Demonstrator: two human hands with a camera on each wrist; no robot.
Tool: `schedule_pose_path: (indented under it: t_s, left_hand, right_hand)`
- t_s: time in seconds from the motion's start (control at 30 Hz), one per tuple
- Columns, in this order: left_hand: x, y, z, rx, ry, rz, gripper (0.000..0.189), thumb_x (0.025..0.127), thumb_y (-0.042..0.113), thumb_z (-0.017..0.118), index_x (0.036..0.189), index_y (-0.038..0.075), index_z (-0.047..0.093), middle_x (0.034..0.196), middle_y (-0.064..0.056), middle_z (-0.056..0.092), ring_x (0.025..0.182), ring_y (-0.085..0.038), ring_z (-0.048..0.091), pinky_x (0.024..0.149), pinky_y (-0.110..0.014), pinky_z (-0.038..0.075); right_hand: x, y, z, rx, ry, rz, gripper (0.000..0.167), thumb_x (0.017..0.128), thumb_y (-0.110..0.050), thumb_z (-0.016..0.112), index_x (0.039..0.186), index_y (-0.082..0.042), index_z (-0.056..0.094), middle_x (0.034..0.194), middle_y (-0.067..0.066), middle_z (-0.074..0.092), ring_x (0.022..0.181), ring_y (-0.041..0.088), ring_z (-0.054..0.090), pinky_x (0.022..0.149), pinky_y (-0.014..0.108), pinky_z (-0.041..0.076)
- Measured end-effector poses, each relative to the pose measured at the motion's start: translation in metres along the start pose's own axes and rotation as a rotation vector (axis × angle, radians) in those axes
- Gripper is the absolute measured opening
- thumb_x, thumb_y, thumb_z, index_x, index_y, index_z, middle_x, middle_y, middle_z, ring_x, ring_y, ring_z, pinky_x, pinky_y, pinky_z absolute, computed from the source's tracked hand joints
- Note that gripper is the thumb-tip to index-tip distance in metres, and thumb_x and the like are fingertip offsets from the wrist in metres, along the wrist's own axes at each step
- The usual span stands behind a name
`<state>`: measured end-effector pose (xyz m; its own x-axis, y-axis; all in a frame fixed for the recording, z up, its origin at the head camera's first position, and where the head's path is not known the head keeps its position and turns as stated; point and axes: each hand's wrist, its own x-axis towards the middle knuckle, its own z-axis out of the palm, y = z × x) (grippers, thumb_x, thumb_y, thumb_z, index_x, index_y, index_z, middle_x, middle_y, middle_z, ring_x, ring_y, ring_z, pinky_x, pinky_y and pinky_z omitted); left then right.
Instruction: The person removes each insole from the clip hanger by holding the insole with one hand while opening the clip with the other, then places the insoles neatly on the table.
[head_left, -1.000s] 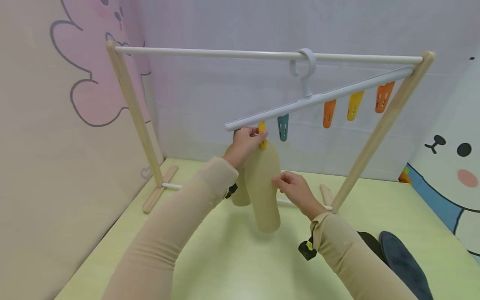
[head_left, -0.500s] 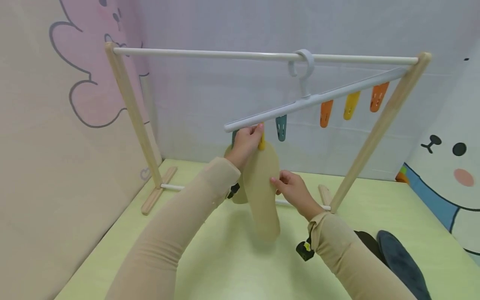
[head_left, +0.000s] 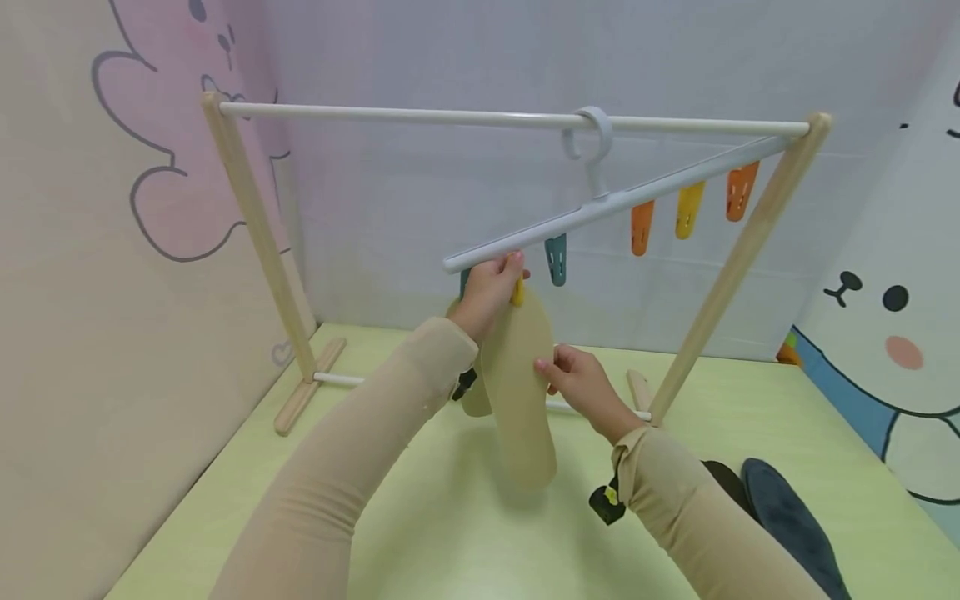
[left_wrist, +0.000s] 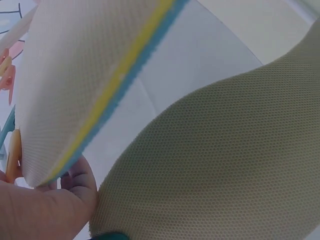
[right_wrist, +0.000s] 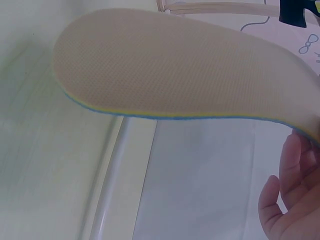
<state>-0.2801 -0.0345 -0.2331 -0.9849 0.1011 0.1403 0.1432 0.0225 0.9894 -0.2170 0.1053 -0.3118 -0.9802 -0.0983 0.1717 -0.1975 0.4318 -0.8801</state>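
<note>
A beige shoe insole (head_left: 525, 392) hangs below the left end of a white clip hanger (head_left: 540, 227). My left hand (head_left: 487, 292) pinches the yellow clip (head_left: 518, 290) at the insole's top. Lower down, my right hand (head_left: 585, 385) pinches the insole's side edge between thumb and fingers. In the left wrist view, this insole (left_wrist: 85, 80) shows a yellow and blue layered edge. Behind it hangs a second beige insole (head_left: 476, 405), partly hidden, under a teal clip (head_left: 464, 282). Whether the yellow clip bites the front insole is hard to see.
The hanger hooks over the white rod (head_left: 390, 115) of a wooden rack (head_left: 255, 225) and tilts down to the left. Another teal clip (head_left: 556, 260), an orange clip (head_left: 642, 227) and more clips line it. Dark insoles (head_left: 787, 517) lie on the table at the right.
My left thumb has shifted up along the yellow clip toward the hanger bar. The front insole's lower end has dropped slightly. My right hand keeps its pinch, and the head view has shifted a little.
</note>
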Motion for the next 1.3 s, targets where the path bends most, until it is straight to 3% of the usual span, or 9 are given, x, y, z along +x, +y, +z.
schedule_pose_path:
  t_s: [0.2, 0.47, 0.83, 1.3]
  left_hand:
    - [0.0017, -0.0021, -0.0026, -0.01, -0.015, 0.004, 0.031, 0.102, 0.024, 0.048, 0.12, 0.002, 0.058, 0.122, -0.012, 0.059, 0.115, -0.024, 0.055, 0.099, -0.033, 0.04]
    - [-0.0014, 0.0022, -0.0025, -0.051, -0.023, -0.046, 0.034, 0.101, 0.024, 0.05, 0.124, 0.001, 0.061, 0.119, -0.013, 0.062, 0.114, -0.023, 0.054, 0.101, -0.032, 0.037]
    - [-0.0023, 0.0035, -0.004, -0.099, 0.005, -0.033, 0.032, 0.1, 0.02, 0.051, 0.122, -0.001, 0.061, 0.116, -0.016, 0.063, 0.111, -0.023, 0.054, 0.098, -0.032, 0.04]
    - [-0.0029, 0.004, -0.0011, -0.134, 0.042, -0.015, 0.028, 0.1, 0.015, 0.052, 0.115, -0.005, 0.063, 0.094, -0.01, 0.061, 0.094, -0.019, 0.055, 0.081, -0.024, 0.042]
  right_hand:
    - [-0.0003, -0.0019, 0.0011, 0.01, -0.01, -0.007, 0.017, 0.097, -0.007, 0.056, 0.094, 0.01, 0.06, 0.076, 0.004, 0.061, 0.068, 0.015, 0.053, 0.066, 0.029, 0.046]
    - [-0.0015, 0.0, -0.0004, -0.02, 0.023, -0.001, 0.017, 0.096, -0.008, 0.058, 0.091, 0.008, 0.06, 0.073, 0.003, 0.06, 0.068, 0.021, 0.055, 0.065, 0.028, 0.046]
    - [-0.0012, -0.0005, 0.0037, 0.011, 0.048, 0.014, 0.017, 0.095, -0.007, 0.059, 0.086, 0.007, 0.059, 0.07, 0.001, 0.058, 0.066, 0.018, 0.054, 0.063, 0.027, 0.045]
    - [-0.0061, 0.0006, 0.0041, 0.005, 0.065, 0.038, 0.018, 0.095, -0.007, 0.059, 0.083, 0.005, 0.058, 0.067, 0.0, 0.057, 0.06, 0.013, 0.052, 0.063, 0.028, 0.045]
